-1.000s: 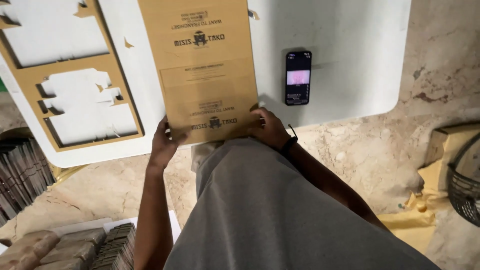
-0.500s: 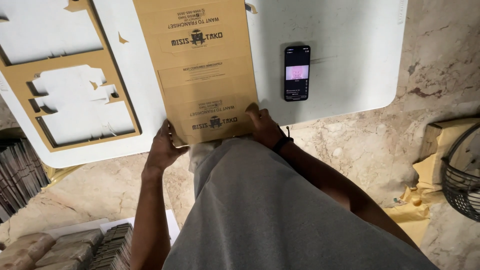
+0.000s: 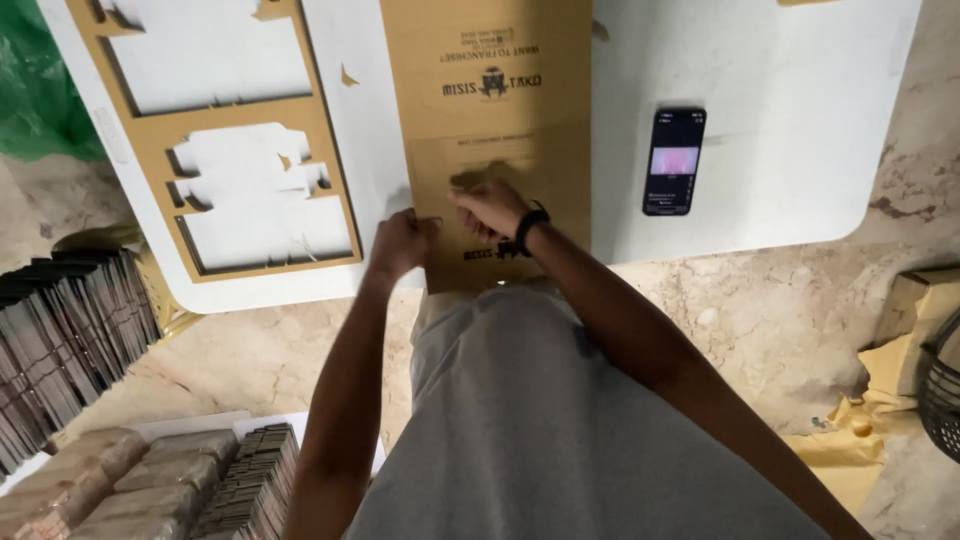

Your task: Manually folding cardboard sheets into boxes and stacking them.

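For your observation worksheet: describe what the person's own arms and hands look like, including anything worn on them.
Both forearms are bare, with no sleeves reaching them and no gloves. The left hand wears nothing. The right hand has a black band, like a watch or bracelet, around its wrist. No rings are visible.

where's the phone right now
In the head view the phone lies face up on the white table, right of the printed cardboard sheet and apart from it, beyond the right hand.

White table (image 3: 780, 150), brown cardboard sheet (image 3: 490, 60), cut-out cardboard frame (image 3: 150, 150), phone (image 3: 673, 161)
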